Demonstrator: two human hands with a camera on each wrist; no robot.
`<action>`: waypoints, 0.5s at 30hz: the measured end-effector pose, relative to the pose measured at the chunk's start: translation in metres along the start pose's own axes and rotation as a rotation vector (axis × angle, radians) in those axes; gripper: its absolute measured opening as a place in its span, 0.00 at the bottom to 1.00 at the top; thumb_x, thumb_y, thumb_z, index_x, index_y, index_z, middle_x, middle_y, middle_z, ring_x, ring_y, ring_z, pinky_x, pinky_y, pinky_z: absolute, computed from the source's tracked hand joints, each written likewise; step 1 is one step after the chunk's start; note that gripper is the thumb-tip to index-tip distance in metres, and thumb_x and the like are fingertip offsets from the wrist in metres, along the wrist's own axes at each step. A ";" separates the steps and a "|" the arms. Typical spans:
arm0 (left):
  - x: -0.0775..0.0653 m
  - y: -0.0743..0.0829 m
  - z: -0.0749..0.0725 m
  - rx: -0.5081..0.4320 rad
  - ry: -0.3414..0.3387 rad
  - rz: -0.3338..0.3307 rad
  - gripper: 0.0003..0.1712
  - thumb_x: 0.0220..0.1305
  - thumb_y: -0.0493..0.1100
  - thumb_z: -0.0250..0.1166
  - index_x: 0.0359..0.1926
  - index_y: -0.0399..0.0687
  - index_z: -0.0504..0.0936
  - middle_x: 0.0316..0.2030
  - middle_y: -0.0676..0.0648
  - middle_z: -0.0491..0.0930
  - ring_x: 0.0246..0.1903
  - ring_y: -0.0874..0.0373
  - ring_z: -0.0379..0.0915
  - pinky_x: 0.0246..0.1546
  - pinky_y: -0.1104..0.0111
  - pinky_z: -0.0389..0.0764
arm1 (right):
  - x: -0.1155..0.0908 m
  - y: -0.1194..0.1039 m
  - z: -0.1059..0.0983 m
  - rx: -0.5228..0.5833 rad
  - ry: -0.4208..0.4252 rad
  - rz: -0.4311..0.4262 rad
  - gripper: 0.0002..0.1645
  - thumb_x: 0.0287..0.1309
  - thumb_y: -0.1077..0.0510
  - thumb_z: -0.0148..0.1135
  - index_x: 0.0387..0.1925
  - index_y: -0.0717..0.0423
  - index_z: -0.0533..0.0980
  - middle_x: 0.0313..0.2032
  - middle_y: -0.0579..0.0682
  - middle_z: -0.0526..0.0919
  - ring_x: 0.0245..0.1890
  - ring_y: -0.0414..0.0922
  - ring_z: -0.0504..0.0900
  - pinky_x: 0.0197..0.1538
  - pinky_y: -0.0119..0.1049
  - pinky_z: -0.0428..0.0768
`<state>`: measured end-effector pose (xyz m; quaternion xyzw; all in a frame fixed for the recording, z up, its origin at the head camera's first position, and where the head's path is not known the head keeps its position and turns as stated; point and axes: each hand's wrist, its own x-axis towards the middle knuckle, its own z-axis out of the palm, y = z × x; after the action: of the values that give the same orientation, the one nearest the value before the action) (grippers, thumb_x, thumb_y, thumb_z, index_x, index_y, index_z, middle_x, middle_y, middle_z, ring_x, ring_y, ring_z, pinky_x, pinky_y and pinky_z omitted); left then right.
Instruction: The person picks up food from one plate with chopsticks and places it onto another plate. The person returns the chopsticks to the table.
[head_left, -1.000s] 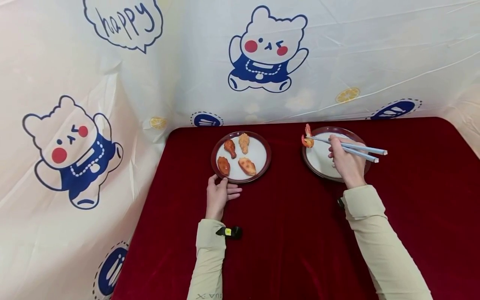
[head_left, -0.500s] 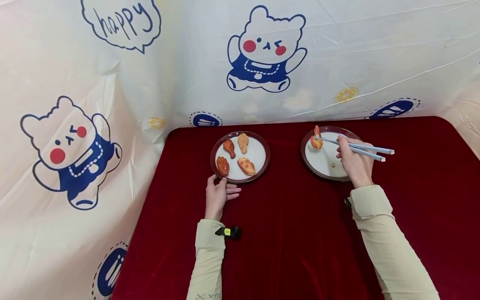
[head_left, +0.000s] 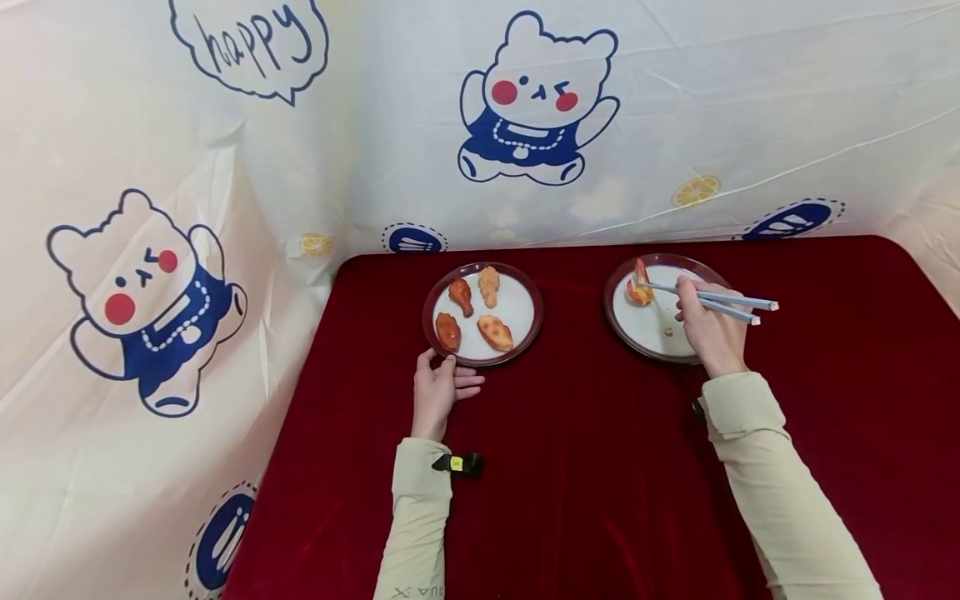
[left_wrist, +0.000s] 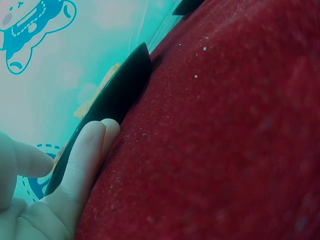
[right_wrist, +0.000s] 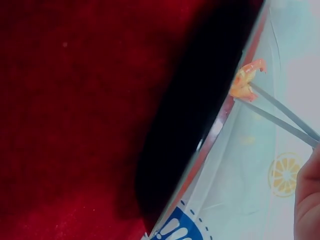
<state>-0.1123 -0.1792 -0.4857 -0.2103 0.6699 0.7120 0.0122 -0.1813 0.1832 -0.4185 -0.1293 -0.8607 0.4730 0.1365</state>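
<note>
In the head view, my left hand (head_left: 435,392) holds the near rim of the left plate (head_left: 535,325). The left wrist view shows the thumb over the rim and fingers (left_wrist: 82,155) against its dark underside. That brown-rimmed plate bears a dark drumstick (head_left: 461,297), a pale breaded drumstick (head_left: 489,285), a glazed brown piece (head_left: 447,332) and a golden oval piece (head_left: 495,332). My right hand (head_left: 712,333) grips blue-grey chopsticks (head_left: 738,298). Their tips are at an orange-red shrimp (head_left: 640,292) over the left part of the right plate (head_left: 637,337); in the right wrist view they lie slightly apart beside the shrimp (right_wrist: 245,82).
A small brown crumb (head_left: 667,332) lies on the right plate. Dark red cloth (head_left: 570,467) covers the table, with a gap of cloth between the plates. Behind and to the left hangs a white printed curtain (head_left: 405,100).
My right hand has moved right with the chopsticks, bringing the shrimp from the right plate's left rim inward and lower over the plate. My left hand has stayed at the left plate.
</note>
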 end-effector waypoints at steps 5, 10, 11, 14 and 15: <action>-0.001 0.000 0.001 0.008 0.002 0.002 0.31 0.76 0.43 0.46 0.73 0.45 0.47 0.41 0.31 0.82 0.32 0.49 0.86 0.36 0.60 0.89 | 0.002 0.003 0.004 -0.054 -0.006 -0.037 0.32 0.65 0.39 0.51 0.29 0.62 0.85 0.12 0.32 0.76 0.14 0.29 0.73 0.15 0.27 0.67; -0.001 0.001 0.000 -0.005 -0.010 -0.003 0.31 0.76 0.43 0.46 0.74 0.45 0.47 0.42 0.30 0.81 0.32 0.49 0.86 0.35 0.60 0.89 | 0.002 0.003 0.007 -0.087 -0.005 -0.058 0.32 0.66 0.39 0.50 0.28 0.61 0.85 0.16 0.43 0.81 0.14 0.28 0.72 0.14 0.26 0.66; 0.000 0.001 0.000 -0.009 -0.012 -0.005 0.32 0.76 0.43 0.46 0.74 0.46 0.46 0.42 0.30 0.81 0.32 0.49 0.86 0.35 0.60 0.89 | 0.002 0.003 0.007 -0.091 -0.004 -0.061 0.32 0.66 0.39 0.49 0.28 0.61 0.85 0.17 0.46 0.82 0.14 0.28 0.71 0.14 0.27 0.66; 0.000 0.001 -0.001 -0.015 -0.019 -0.011 0.32 0.76 0.44 0.46 0.74 0.46 0.45 0.43 0.29 0.81 0.33 0.48 0.86 0.35 0.60 0.89 | 0.002 0.002 0.009 -0.093 -0.005 -0.063 0.32 0.66 0.40 0.49 0.30 0.61 0.85 0.20 0.51 0.84 0.14 0.27 0.71 0.15 0.27 0.66; 0.000 0.001 -0.001 -0.017 -0.021 -0.013 0.32 0.76 0.44 0.46 0.74 0.46 0.45 0.43 0.29 0.81 0.33 0.47 0.86 0.36 0.59 0.89 | 0.003 0.002 0.010 -0.091 -0.005 -0.064 0.32 0.66 0.40 0.49 0.31 0.61 0.85 0.21 0.52 0.85 0.14 0.27 0.71 0.16 0.27 0.67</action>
<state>-0.1127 -0.1803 -0.4850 -0.2071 0.6624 0.7196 0.0220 -0.1869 0.1774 -0.4248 -0.1067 -0.8854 0.4292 0.1433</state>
